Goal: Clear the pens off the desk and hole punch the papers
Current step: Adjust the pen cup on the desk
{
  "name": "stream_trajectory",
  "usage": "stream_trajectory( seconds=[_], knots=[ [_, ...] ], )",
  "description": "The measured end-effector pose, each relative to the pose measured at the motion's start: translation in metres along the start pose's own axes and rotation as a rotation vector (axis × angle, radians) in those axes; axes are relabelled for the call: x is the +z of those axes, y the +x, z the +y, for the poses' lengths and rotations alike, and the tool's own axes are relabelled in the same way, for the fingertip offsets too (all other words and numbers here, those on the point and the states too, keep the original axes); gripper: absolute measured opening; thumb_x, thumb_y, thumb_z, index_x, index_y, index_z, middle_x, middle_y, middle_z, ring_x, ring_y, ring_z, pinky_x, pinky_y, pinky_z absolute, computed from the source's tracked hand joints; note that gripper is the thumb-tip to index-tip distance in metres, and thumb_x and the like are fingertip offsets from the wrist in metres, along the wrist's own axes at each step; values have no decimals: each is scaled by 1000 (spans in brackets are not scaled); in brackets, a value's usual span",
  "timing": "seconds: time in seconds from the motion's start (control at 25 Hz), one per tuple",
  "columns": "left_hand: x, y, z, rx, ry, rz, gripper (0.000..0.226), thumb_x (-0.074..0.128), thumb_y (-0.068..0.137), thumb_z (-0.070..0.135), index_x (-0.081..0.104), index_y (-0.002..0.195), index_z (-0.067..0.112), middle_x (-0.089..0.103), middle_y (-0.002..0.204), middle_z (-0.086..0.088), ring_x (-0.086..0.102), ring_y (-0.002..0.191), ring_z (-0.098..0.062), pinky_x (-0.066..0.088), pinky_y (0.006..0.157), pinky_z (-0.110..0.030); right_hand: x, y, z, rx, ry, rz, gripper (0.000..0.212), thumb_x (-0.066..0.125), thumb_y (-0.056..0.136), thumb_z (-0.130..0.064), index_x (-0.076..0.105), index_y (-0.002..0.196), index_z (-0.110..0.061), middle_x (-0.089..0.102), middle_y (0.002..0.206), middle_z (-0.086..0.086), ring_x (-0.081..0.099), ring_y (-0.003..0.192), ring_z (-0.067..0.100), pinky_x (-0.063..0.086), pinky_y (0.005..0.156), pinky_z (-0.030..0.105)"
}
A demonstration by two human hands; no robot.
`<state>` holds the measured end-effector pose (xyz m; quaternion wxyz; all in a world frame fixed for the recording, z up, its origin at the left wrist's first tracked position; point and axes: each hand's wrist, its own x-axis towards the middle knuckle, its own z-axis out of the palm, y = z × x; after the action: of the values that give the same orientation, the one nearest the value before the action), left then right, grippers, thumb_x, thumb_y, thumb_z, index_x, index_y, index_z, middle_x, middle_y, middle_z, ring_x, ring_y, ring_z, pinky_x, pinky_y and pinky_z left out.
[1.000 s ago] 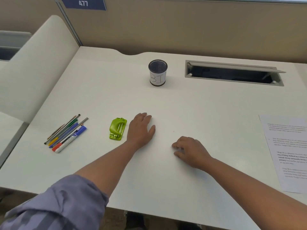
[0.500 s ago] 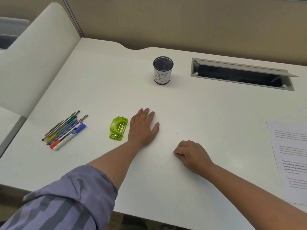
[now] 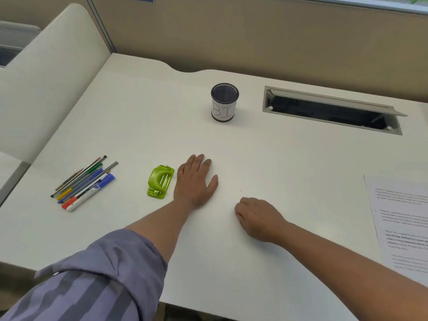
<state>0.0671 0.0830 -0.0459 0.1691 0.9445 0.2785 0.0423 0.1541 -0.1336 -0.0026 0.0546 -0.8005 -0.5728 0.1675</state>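
Several pens and markers (image 3: 84, 183) lie in a loose bundle on the left of the white desk (image 3: 139, 117). A small green hole punch (image 3: 160, 181) sits to their right. My left hand (image 3: 195, 181) rests flat on the desk just right of the punch, fingers together, holding nothing. My right hand (image 3: 259, 218) rests lower and to the right, fingers curled under in a loose fist, nothing seen in it. Printed papers (image 3: 403, 223) lie at the desk's right edge. A black mesh pen cup (image 3: 224, 103) with a white label stands at the back.
An open cable slot (image 3: 331, 111) with a raised lid is set into the desk at the back right. A beige partition wall (image 3: 231, 31) runs behind the desk, and a curved white side panel (image 3: 46, 72) borders it on the left.
Both hands stay resting where they were. My view has shifted slightly, so the desk's things sit a little differently in frame.
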Motion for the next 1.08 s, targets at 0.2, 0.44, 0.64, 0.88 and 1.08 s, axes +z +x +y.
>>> stream_trajectory(
  seconds=[0.2, 0.44, 0.64, 0.88, 1.08],
  knots=[
    [2, 1, 0, -1, 17, 9, 61, 44, 95, 53, 41, 149, 25, 33, 163, 0, 19, 153, -23, 16, 121, -43, -58, 54, 29, 198, 356, 304, 11, 55, 91, -20, 60, 81, -22, 56, 81, -4, 51, 74, 15, 40, 69, 31],
    [2, 4, -1, 9, 34, 0, 63, 40, 95, 54, 40, 150, 25, 32, 163, 0, 19, 153, -24, 17, 121, -43, -131, 155, 57, 365, 361, 495, 17, 51, 88, -26, 62, 79, -18, 66, 85, -1, 59, 77, 21, 48, 66, 33],
    [6, 6, -3, 19, 44, 20, 63, 41, 94, 54, 43, 149, 23, 37, 160, -3, 25, 152, -27, 16, 118, -43, -156, 222, 66, 470, 423, 566, 19, 48, 91, -20, 65, 83, -16, 68, 87, 0, 60, 81, 23, 48, 67, 34],
    [3, 7, -3, 12, 55, -6, 65, 38, 94, 55, 42, 150, 24, 36, 161, -4, 26, 152, -28, 11, 118, -42, -155, 262, 76, 561, 382, 490, 23, 47, 85, -15, 69, 82, -18, 70, 83, -3, 64, 81, 24, 53, 66, 32],
    [0, 8, -2, 13, 54, -47, 66, 33, 95, 56, 36, 154, 25, 28, 164, -3, 17, 154, -27, 7, 119, -42, -151, 265, 83, 534, 459, 494, 21, 54, 84, -16, 72, 90, -26, 72, 92, -7, 64, 87, 20, 47, 71, 28]
  ],
)
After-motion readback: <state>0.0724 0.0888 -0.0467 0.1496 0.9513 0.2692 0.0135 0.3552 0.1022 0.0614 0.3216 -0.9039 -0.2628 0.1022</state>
